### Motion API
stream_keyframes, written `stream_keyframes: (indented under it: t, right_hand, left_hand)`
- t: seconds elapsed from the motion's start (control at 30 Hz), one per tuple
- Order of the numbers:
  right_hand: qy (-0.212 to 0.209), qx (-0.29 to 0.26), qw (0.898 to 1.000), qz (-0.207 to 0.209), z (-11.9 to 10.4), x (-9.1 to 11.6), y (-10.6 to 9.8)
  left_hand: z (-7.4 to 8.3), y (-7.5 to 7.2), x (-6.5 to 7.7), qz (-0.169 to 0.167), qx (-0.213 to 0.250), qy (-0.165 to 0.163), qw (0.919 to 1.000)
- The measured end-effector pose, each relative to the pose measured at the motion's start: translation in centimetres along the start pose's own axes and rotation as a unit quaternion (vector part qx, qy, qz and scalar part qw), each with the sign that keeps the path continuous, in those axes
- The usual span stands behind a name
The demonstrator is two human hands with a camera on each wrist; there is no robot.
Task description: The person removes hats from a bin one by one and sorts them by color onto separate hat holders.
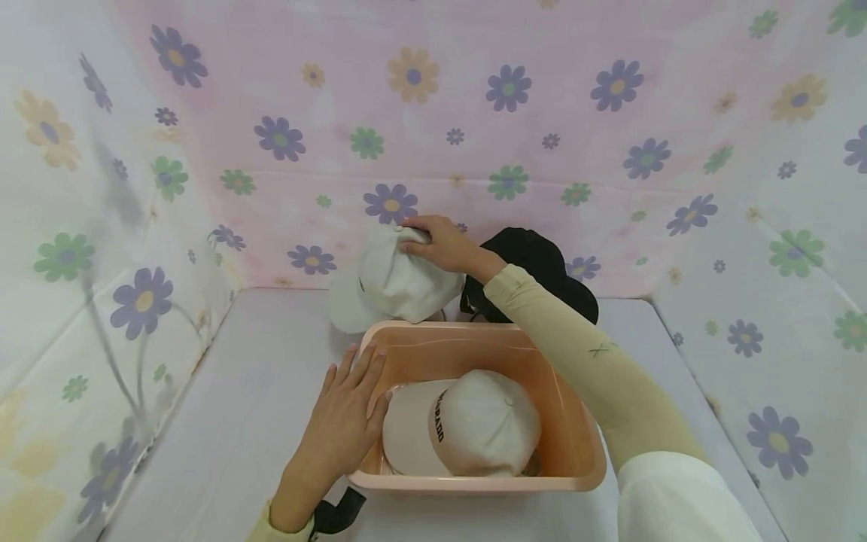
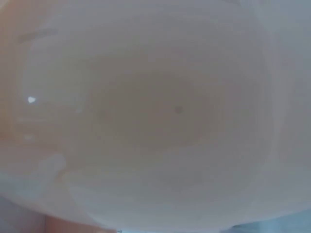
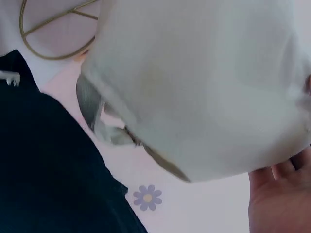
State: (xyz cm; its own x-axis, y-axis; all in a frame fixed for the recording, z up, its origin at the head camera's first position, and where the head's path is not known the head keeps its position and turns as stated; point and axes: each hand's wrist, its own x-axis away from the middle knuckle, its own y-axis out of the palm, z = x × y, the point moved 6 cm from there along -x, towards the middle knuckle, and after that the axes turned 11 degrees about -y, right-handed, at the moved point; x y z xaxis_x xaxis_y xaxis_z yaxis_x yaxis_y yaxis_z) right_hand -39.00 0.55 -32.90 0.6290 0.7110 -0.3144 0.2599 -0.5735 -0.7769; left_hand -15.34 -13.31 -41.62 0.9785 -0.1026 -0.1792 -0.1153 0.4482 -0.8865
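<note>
My right hand (image 1: pixel 443 242) reaches past the far rim of a peach plastic basin (image 1: pixel 433 484) and pinches the top of a white baseball cap (image 1: pixel 413 282), whose brim points left. In the right wrist view the back opening and strap of that white cap (image 3: pixel 194 87) show, with part of the hand (image 3: pixel 284 194) at its edge. A second pale cap (image 1: pixel 491 421) with dark lettering lies inside the basin, brim to the left. Straight fingers of my left hand (image 1: pixel 345 414) rest on the basin's left rim. Only a blurred pale surface fills the left wrist view.
Behind the basin, right of the held cap, is a black cap (image 1: pixel 542 267), partly hidden by my right forearm. A gold wire frame (image 3: pixel 53 29) shows in the right wrist view. Flower-printed cloth walls (image 1: pixel 433 150) enclose the white table (image 1: pixel 257 361) at the back and sides.
</note>
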Motion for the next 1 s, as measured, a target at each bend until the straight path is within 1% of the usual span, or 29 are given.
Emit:
stream_keyframes:
  t: [0.13,0.3,0.43,0.57,0.7,0.8,0.87,0.93,1.0]
  right_hand:
    - [0.010,-0.008,1.000,-0.025,0.3,-0.1,0.3]
    - [0.028,-0.019,0.998,-0.059,1.3,0.2,0.8]
    - [0.029,-0.030,0.997,-0.067,1.6,0.3,1.1]
    - [0.034,-0.028,0.996,-0.072,1.7,0.2,1.2]
    - [0.058,-0.013,0.995,-0.082,1.6,0.4,1.1]
    - [0.071,-0.003,0.993,-0.090,1.2,0.7,0.8]
    - [0.078,0.005,0.993,-0.092,0.9,1.0,0.3]
    - [0.086,0.016,0.992,-0.091,0.4,1.3,-0.4]
    - [0.103,0.028,0.990,-0.087,0.1,1.6,-1.3]
  left_hand:
    - [0.1,0.0,0.0,0.000,0.001,0.000,1.0000]
    - [0.1,0.1,0.0,-0.002,-0.003,-0.002,1.0000]
    - [0.1,0.0,0.0,-0.002,-0.002,-0.002,1.0000]
    - [0.0,-0.1,0.0,-0.004,0.001,-0.004,1.0000]
    - [-0.2,0.0,0.0,-0.012,0.015,-0.006,0.9998]
    - [-0.3,0.1,0.0,-0.017,0.044,-0.003,0.9989]
    - [-0.6,-0.2,-0.1,-0.005,0.077,-0.001,0.9970]
    - [-1.0,-0.9,-0.2,0.034,0.118,0.005,0.9924]
    - [-1.9,-2.0,-0.6,0.085,0.161,0.002,0.9833]
